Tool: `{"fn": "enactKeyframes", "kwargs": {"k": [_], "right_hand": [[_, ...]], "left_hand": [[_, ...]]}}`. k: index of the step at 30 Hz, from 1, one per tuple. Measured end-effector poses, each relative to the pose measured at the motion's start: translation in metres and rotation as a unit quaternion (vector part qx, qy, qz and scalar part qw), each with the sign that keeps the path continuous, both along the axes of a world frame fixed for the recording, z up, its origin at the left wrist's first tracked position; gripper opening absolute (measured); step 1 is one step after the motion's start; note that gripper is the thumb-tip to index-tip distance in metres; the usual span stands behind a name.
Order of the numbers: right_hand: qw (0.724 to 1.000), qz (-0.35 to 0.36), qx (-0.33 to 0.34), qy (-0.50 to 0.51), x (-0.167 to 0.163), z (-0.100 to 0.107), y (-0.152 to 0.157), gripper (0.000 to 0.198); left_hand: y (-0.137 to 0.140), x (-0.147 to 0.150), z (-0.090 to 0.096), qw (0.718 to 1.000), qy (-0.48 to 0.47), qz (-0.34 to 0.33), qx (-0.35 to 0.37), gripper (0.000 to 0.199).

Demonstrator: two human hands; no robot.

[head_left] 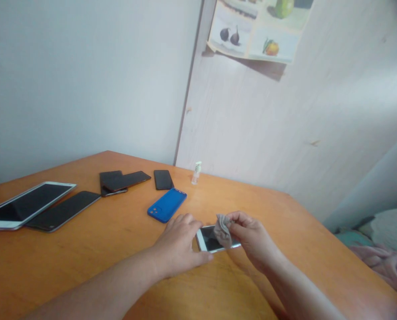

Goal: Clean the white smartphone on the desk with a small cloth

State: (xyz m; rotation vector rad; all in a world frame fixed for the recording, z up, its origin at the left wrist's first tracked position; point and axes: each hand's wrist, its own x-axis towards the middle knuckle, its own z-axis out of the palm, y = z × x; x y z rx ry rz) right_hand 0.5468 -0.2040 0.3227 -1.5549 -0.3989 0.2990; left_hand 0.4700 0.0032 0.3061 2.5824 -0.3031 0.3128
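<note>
A white-framed smartphone (212, 242) with a dark screen lies on the wooden table in front of me. My left hand (181, 242) grips its left end, thumb along the near edge and fingers at the far edge. Pinched between the thumb and fingers of my right hand (248, 231) is a crumpled grey cloth (223, 232), which hangs over the phone's screen and hides part of it. Whether the cloth presses on the glass I cannot tell. Just beyond my left hand lies a blue phone case (167, 206) with its camera cutouts toward the left.
On the wooden table (118, 249), a white tablet (31, 205) and a dark tablet (65, 212) lie at left. Two dark phones (128, 180) overlap farther back, near another black phone (163, 179). A small clear spray bottle (196, 173) stands near the wall.
</note>
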Motion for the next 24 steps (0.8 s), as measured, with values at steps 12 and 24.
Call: {"fn": "enactKeyframes", "kwargs": {"k": [12,24], "right_hand": [[0.98,0.009,0.155,0.127,-0.022,0.0,0.02,0.036],[0.995,0.092,-0.026,0.003,-0.033,0.005,0.016,0.023]], "left_hand": [[-0.012,-0.004,0.0,0.986,-0.024,-0.015,-0.166,0.054],[-0.011,0.0,-0.004,0.977,-0.048,-0.032,-0.207,0.008]]}}
